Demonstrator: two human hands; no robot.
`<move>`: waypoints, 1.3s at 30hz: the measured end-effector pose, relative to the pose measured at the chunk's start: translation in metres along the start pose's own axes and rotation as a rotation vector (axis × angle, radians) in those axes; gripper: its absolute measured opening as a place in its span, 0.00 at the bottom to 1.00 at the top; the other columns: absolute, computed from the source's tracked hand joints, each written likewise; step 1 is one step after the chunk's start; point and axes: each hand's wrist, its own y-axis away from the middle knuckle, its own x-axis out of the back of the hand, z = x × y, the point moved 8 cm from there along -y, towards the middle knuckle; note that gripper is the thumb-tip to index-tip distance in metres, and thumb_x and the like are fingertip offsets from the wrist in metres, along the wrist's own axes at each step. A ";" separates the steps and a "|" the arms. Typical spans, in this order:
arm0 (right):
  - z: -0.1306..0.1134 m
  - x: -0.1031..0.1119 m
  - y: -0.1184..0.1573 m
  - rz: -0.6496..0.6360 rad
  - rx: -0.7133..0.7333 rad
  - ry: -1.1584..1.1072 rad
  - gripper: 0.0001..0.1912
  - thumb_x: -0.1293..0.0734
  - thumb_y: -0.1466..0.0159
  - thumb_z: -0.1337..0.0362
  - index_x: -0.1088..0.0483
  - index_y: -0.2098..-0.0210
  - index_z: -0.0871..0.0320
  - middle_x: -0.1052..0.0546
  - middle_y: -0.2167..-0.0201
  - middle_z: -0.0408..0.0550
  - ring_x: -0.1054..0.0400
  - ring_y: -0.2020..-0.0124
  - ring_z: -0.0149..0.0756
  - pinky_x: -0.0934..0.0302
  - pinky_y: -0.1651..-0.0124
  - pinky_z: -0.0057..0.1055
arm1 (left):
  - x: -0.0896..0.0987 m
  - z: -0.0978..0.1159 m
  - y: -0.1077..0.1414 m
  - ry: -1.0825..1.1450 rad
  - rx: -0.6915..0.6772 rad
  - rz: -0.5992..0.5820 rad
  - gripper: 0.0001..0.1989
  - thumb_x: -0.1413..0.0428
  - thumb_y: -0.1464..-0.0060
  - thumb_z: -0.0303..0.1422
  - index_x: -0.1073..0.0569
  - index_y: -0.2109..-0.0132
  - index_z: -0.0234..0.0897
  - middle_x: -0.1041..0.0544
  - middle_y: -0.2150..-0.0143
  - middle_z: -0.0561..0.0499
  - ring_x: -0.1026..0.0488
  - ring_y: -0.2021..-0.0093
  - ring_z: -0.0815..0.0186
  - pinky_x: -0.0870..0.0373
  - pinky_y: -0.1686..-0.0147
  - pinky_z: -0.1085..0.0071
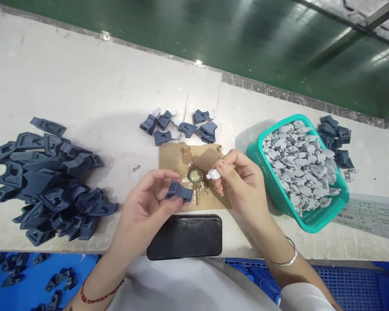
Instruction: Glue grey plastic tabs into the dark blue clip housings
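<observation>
Pale tabletop (84, 95) carried everything. Left fingers (164, 183) were closed around a dark blue clip (179, 191); right fingers (222, 166) pinched a small grey insert (213, 174) just above the glue cap (195, 175) on cardboard (171, 157). Glue looked liable to smear the phone (184, 236) nearby, or the insert could slip.

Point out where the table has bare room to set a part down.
Bare table runs along the far side, above the big pile of blue parts and left of the small cluster. A narrower strip lies between pile and cardboard. It is crowded around the hands: left hand, right hand, phone, basket.
</observation>
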 end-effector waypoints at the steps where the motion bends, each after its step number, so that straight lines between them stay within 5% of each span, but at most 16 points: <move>1: -0.002 -0.001 0.002 -0.001 0.016 -0.003 0.19 0.22 0.37 0.51 0.30 0.73 0.55 0.27 0.83 0.37 0.40 0.85 0.24 0.46 0.81 0.23 | -0.001 -0.002 -0.001 0.035 0.019 -0.017 0.09 0.33 0.42 0.30 0.19 0.54 0.43 0.18 0.58 0.52 0.18 0.60 0.65 0.17 0.60 0.72; 12: -0.012 -0.016 0.020 -0.050 0.116 -0.030 0.16 0.24 0.33 0.57 0.30 0.72 0.54 0.28 0.86 0.35 0.38 0.88 0.26 0.43 0.84 0.23 | -0.005 -0.011 -0.003 0.007 0.097 -0.050 0.10 0.30 0.47 0.32 0.23 0.61 0.39 0.12 0.58 0.46 0.14 0.56 0.57 0.16 0.57 0.67; 20: -0.024 -0.023 0.024 -0.079 0.241 0.013 0.08 0.24 0.33 0.62 0.24 0.68 0.54 0.22 0.77 0.40 0.30 0.81 0.28 0.34 0.78 0.26 | -0.005 -0.017 -0.002 0.095 0.128 -0.104 0.09 0.30 0.43 0.35 0.22 0.59 0.40 0.15 0.66 0.52 0.13 0.65 0.62 0.15 0.60 0.69; 32: -0.028 -0.030 0.025 -0.178 0.318 0.158 0.08 0.27 0.31 0.68 0.24 0.68 0.54 0.20 0.74 0.40 0.30 0.77 0.26 0.36 0.74 0.25 | -0.007 -0.021 -0.001 0.069 0.162 -0.111 0.14 0.29 0.45 0.42 0.20 0.59 0.39 0.13 0.64 0.48 0.13 0.61 0.57 0.13 0.56 0.62; 39: -0.033 -0.032 0.026 -0.242 0.421 0.355 0.08 0.29 0.30 0.68 0.26 0.67 0.55 0.24 0.75 0.39 0.31 0.74 0.28 0.38 0.71 0.26 | -0.008 -0.014 -0.003 0.119 0.163 -0.066 0.07 0.27 0.48 0.33 0.16 0.62 0.38 0.13 0.68 0.53 0.14 0.69 0.66 0.14 0.63 0.75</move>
